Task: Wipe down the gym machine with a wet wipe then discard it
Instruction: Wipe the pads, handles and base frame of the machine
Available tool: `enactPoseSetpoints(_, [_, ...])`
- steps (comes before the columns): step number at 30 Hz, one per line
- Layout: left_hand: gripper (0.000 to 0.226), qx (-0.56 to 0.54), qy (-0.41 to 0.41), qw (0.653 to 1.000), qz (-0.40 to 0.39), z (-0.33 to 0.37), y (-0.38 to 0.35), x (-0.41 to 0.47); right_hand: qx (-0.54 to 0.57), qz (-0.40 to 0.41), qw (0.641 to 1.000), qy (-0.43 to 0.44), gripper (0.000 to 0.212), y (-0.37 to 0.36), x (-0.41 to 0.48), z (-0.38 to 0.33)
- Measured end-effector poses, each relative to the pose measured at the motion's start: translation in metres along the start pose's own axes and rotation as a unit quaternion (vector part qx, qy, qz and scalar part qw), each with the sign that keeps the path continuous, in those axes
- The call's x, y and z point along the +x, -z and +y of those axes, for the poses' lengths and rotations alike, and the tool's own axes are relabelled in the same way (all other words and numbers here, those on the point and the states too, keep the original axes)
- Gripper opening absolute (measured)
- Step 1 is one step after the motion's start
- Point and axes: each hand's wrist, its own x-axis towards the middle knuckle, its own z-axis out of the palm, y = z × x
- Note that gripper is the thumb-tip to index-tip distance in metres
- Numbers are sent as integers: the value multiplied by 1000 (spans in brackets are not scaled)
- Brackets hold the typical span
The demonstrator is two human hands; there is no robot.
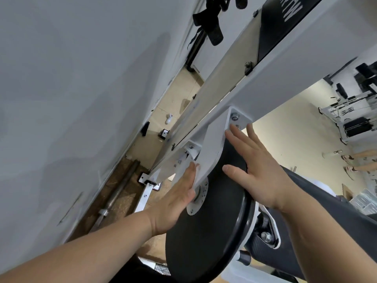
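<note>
At 9 o'clock the view is filled by a grey painted wall, and a steel barbell is seen lying on the floor at its foot, towards 7 o'clock. Just right of it the left hand is laid flat, fingers straight and released, against the white steel bracket plate of the white gym machine; nothing is gripped by it. A pale edge is seen at its fingertips, but whether that is the wet wipe or only the plate's rim cannot be told; no wipe is plainly shown anywhere. At 5 o'clock from the bracket a black round disc is mounted. On its upper part the right hand is spread, likewise released, with fingertips reaching towards the bolts at the bracket's top corner.

The step in hand is judged to be the wiping of the bracket and disc. It would be done well if the wipe were kept flat under the palm, drawn in long overlapping strokes along the plate, and worked round the bolt heads and the hub, where grime is likely to be held. The disc may turn under pressure, so it is best steadied by the other hand.

The machine's long axis is set by its white beam, which is run across the view from 7 o'clock up to 1 o'clock. The bracket is hung beneath it, pointing towards 7 o'clock, and the disc's flat face is seen obliquely.
</note>
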Motion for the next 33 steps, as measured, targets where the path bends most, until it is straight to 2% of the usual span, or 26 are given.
enactPoseSetpoints(4, [83,-19,37,999,27,-5,-10,-10,-43,-24,998,47,81,6,0,-3])
enactPoseSetpoints(8, [79,-41,24,998,48,10,-22,-9,-39,-23,997,69,78,6,1,0])
enactPoseSetpoints(11, [79,-46,13,997,66,5,-28,-12,-27,-18,997,74,74,4,0,3])
enactPoseSetpoints(15, [82,-46,70,994,77,-15,-27,-16,-24,-16,998,63,75,2,1,4])
enactPoseSetpoints(17, [81,-39,56,995,77,-11,-27,-14,-5,-8,998,54,78,0,2,2])
enactPoseSetpoints(21, [84,-26,-6,998,59,18,-21,3,27,11,999,25,81,-3,0,1])
enactPoseSetpoints(26, [75,-68,-11,998,15,44,0,49,61,2,998,-20,92,-2,2,-1])
enactPoseSetpoints(30, [81,-137,13,990,3,62,20,110,87,0,996,-32,95,-3,3,0])
enactPoseSetpoints(33, [86,-131,7,991,-16,68,32,136,96,3,995,-40,96,-4,4,0])
